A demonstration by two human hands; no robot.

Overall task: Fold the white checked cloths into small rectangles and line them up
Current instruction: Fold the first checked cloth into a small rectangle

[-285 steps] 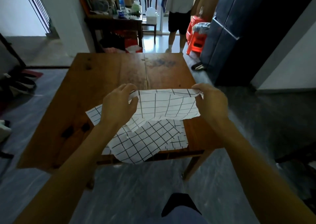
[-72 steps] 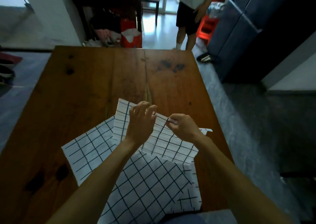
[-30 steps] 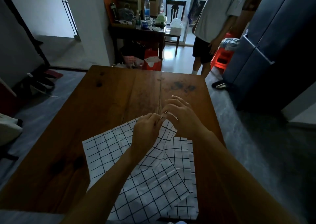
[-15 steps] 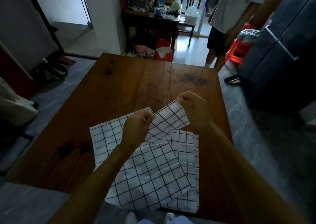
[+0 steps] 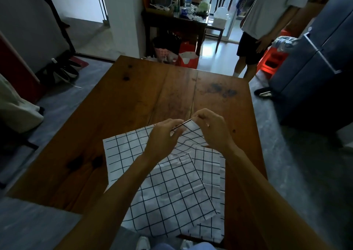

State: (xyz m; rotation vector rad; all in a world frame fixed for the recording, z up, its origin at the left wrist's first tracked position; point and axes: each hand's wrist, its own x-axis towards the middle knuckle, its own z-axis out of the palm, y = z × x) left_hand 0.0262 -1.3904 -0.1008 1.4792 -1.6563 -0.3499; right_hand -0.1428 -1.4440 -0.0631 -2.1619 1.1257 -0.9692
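Cloths (image 5: 168, 188) lie overlapped on the worktop's (image 5: 133, 101) near edge; we pinch one raised corner with our left hand (image 5: 162, 137) and right hand (image 5: 214, 131), fingertips seemingly almost touching.

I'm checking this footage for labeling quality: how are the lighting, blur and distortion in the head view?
Head view: dim indoors, the wooden table dark; the far doorway is blown out and glares off the floor; wide-angle bending at the edges; both hands, left hand, right hand, slightly soft.
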